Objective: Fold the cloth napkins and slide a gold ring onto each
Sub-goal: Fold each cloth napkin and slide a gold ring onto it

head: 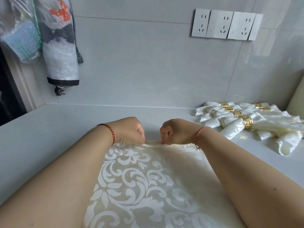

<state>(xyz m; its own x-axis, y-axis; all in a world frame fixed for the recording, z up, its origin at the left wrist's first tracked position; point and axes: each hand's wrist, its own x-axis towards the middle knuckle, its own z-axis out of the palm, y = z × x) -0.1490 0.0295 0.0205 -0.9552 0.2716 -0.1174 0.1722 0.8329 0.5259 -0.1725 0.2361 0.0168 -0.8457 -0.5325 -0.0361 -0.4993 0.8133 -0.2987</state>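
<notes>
Colours before you
Your napkin (148, 186): cream, white scrollwork. Rings (247, 122): gold, seemingly key-patterned. Your counter (65, 117): pale grey.

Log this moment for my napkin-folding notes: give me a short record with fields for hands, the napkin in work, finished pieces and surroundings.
left hand: left hand pinches the far edge of the napkin
right hand: right hand pinches the same edge, close beside the left
napkin in work: cream patterned napkin spread flat on the counter, no ring on it
finished pieces: pile of ringed napkins at right, each visible one in a gold ring
surroundings: wall sockets above; plastic bags hanging at left
</notes>
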